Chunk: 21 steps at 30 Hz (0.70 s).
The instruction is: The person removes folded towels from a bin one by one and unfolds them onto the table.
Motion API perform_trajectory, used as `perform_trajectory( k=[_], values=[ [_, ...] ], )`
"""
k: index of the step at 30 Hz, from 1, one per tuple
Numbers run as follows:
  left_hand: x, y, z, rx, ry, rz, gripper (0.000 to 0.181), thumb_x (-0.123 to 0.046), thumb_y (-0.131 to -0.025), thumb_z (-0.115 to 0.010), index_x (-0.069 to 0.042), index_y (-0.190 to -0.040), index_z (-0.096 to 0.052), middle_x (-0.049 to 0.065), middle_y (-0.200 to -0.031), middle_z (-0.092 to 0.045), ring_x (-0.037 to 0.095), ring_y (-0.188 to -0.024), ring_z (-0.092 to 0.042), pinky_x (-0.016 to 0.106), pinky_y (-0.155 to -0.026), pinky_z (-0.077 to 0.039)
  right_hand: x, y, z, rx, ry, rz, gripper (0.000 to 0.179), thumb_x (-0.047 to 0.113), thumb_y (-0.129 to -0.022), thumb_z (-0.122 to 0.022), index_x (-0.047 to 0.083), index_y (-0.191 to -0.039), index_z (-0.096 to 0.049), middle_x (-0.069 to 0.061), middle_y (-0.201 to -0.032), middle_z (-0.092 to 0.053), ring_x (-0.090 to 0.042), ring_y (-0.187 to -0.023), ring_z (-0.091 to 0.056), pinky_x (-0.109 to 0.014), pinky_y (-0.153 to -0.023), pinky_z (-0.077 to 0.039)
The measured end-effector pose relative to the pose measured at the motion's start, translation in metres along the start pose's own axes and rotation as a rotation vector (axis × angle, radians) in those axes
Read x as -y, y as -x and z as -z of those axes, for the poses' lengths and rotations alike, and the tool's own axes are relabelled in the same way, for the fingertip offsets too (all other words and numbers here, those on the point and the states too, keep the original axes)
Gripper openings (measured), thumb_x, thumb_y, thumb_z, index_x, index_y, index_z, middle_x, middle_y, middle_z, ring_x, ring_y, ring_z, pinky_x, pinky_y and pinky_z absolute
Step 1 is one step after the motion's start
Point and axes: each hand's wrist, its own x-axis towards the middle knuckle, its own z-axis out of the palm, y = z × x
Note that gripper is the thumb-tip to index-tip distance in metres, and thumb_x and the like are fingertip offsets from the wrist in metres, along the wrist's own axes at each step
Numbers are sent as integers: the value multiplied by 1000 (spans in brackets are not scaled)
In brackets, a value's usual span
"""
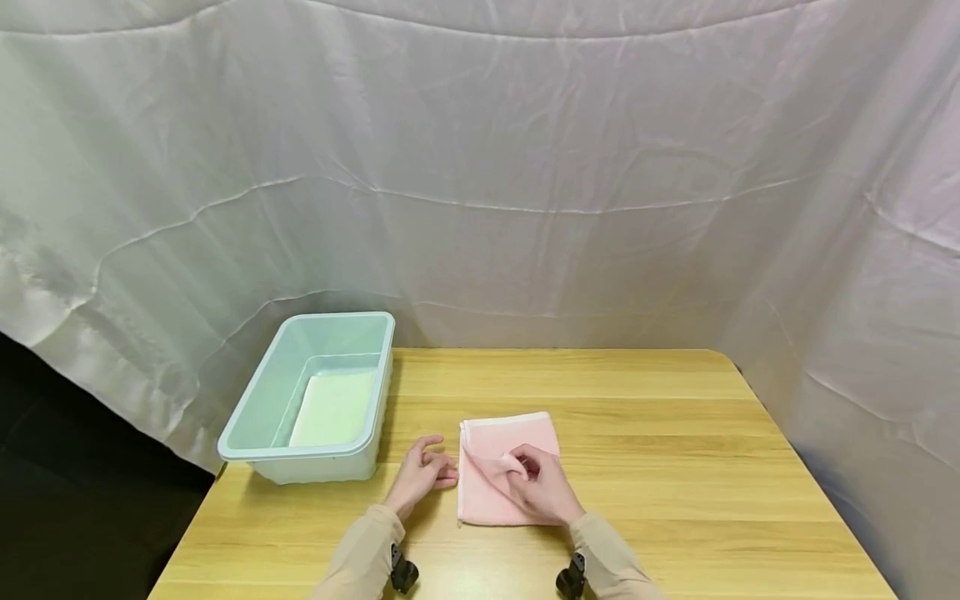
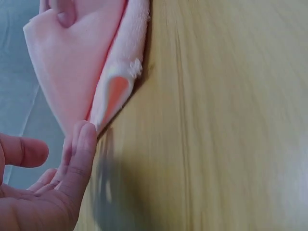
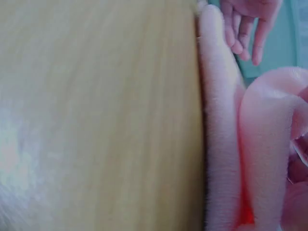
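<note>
A pink towel (image 1: 487, 502) with white edging lies folded on the wooden table. My right hand (image 1: 546, 488) pinches one corner of its top layer, lifted and drawn back to the right over the rest. Beside the towel's left edge, my left hand (image 1: 422, 473) has its fingers extended and thumb apart. In the left wrist view, the fingertips of that left hand (image 2: 57, 185) come right up to the fold of the towel (image 2: 79, 57). The right wrist view shows the raised flap (image 3: 269, 139) standing off the thick lower fold (image 3: 221, 130).
A light green plastic bin (image 1: 300, 454) stands at the table's left side, with a flat pale rectangle (image 1: 333, 408) visible at its bottom. Wooden tabletop (image 1: 675, 433) extends to the right of the towel. A grey-white curtain (image 1: 525, 167) hangs behind the table and along its sides.
</note>
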Motion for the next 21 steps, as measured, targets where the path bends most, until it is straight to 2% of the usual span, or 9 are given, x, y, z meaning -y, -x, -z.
perform_trajectory(
  k=[6,9,12,14,16,18,21],
  values=[
    [-4,-2,-17,63,34,16,57,5,-97,-49,11,-147,-23,37,-114,-64,18,-85,-71,37,-83,-63,7,-2,5,-93,-108,-151,17,-5,-84,-68,3,-100,-70,-15,-98,-72,-1,-78,-60,-16,-70,-51],
    [-4,-3,-23,80,7,21,58,4,-96,-49,10,-147,-23,37,-117,-63,20,-90,-71,37,-85,-63,12,-1,8,-137,-156,-199,16,-6,-85,-68,0,-99,-70,-16,-97,-72,-3,-75,-62,-17,-64,-52],
    [-2,-4,-24,86,-15,21,56,3,-96,-48,9,-147,-24,36,-119,-62,22,-94,-71,38,-86,-62,15,2,15,-191,-261,-266,17,-6,-87,-67,-4,-103,-67,-15,-92,-73,-4,-68,-62,-19,-52,-50],
    [-1,-4,-25,88,-25,17,55,3,-97,-47,9,-147,-25,36,-119,-62,24,-96,-71,38,-87,-62,15,4,23,-233,-327,-310,21,-5,-88,-66,-7,-109,-64,-11,-92,-72,-4,-66,-62,-21,-49,-49],
    [-1,-3,-25,91,-39,9,53,3,-97,-47,9,-146,-27,36,-120,-62,26,-98,-71,38,-88,-62,13,6,34,-272,-356,-337,26,-3,-91,-66,-9,-116,-60,-6,-97,-70,-2,-70,-63,-21,-53,-51],
    [-1,-3,-26,94,-60,-6,51,3,-98,-47,10,-145,-28,35,-120,-62,27,-99,-70,39,-88,-62,11,9,46,-319,-343,-341,31,-2,-92,-65,-10,-120,-57,0,-102,-66,1,-76,-65,-20,-61,-54],
    [0,-2,-27,98,-96,-23,50,4,-98,-48,11,-144,-32,34,-120,-62,27,-100,-70,39,-89,-62,4,15,65,-416,-330,-342,32,-3,-93,-63,-13,-122,-54,7,-101,-62,3,-79,-66,-17,-70,-57]
  ],
)
